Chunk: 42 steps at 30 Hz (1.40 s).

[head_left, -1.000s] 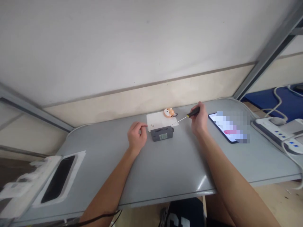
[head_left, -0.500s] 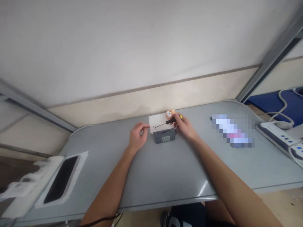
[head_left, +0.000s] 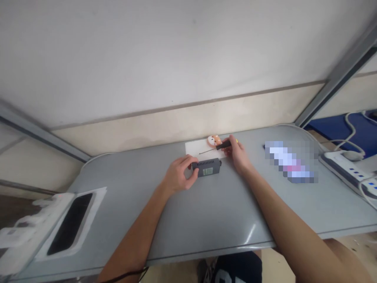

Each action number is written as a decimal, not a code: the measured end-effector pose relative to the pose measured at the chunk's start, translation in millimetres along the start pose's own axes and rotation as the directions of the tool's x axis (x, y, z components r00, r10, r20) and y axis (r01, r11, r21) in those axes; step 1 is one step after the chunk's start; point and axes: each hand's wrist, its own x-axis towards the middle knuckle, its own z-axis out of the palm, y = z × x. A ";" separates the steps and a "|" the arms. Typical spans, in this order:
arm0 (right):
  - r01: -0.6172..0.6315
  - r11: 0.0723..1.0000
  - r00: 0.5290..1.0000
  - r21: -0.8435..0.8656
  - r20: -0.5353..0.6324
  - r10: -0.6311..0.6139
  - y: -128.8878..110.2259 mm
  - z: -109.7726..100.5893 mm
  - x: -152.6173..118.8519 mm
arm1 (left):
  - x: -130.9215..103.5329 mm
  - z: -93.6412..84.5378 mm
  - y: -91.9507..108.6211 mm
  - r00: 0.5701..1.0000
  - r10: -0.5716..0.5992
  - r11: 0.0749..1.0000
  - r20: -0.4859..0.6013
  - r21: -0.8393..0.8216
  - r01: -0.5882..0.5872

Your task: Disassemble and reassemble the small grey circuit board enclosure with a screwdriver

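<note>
A small dark grey box (head_left: 209, 167) with a row of vent slots on top and a pale label on its front stands on the table. My left hand (head_left: 181, 175) grips its left end between thumb and fingers. In my right hand (head_left: 238, 155) is a screwdriver (head_left: 223, 145) with a black and yellow handle. Its thin shaft points left over a white sheet (head_left: 193, 147), and a tiny dark speck, perhaps a screw, shows at the tip. An orange and white animal-faced object (head_left: 214, 140) sits on the sheet's back edge, beside the screwdriver.
On the grey table (head_left: 141, 220), a black phone-like slab (head_left: 70, 224) lies on white paper at the left. A blurred-out object (head_left: 290, 161) lies to the right, near a white power strip (head_left: 350, 171) with cables. A wall (head_left: 153, 131) closes off the back.
My left hand has moved from the white sheet onto the grey box's left end. My right hand has drawn the screwdriver a little to the right and up, off the sheet's dark specks.
</note>
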 end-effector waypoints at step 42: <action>0.074 0.984 0.983 0.162 -0.180 -0.044 -6.6 -15.2 12.1 | -4.7 31.0 0.8 0.942 -0.332 0.877 0.060 -0.350 0.331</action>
